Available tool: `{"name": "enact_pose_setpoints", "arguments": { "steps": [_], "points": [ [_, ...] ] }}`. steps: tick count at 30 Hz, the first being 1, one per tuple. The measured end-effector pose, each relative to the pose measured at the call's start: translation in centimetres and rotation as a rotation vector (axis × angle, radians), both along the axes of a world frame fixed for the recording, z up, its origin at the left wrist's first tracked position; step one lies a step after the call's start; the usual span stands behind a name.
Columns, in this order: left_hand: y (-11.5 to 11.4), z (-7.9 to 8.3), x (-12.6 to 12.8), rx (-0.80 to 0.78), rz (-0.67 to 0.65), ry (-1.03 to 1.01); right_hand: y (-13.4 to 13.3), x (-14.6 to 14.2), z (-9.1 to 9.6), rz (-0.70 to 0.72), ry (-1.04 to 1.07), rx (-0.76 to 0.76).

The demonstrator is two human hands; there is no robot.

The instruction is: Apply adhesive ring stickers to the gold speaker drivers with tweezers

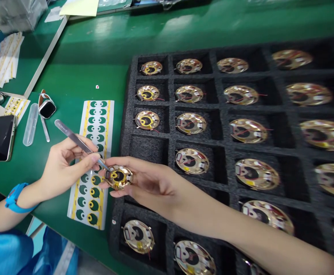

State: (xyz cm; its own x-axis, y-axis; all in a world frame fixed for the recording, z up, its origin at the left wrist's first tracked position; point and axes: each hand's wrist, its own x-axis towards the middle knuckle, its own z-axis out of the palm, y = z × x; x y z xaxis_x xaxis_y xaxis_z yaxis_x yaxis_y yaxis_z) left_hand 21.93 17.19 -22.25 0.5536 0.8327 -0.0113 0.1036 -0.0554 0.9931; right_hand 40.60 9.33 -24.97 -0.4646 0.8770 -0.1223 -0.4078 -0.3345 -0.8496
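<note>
Tweezers [78,140] are being pinched in the left hand [60,168], slanting from upper left down onto the gold disc [118,177] being gripped by the right hand [146,183] at lower centre

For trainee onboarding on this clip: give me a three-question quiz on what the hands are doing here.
1. True or false: the left hand holds the tweezers.
2. What does the right hand hold? A) phone B) gold disc C) sticker sheet
3. Fill in: the tweezers' tip meets the gold disc above the ___ sheet.

Key: 1 true; 2 B; 3 sticker.
</note>
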Motion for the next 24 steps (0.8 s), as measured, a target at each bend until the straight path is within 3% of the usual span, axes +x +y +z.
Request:
{"name": "enact_pose_setpoints", "arguments": {
  "steps": [8,18,24],
  "points": [
    [-0.2,0.0,0.0,0.148,0.0,0.034,-0.2,0.3,-0.2,0.015,-0.102,-0.007],
    [-0.7,-0.9,-0.4,0.655,-0.076,0.031,0.1,-0.4,-0.1,-0.063,-0.175,-0.061],
    [-0.9,-0.1,-0.3,0.642,-0.2,-0.005,0.3,-0.9,0.2,-0.122,-0.174,-0.057]
  ]
}}
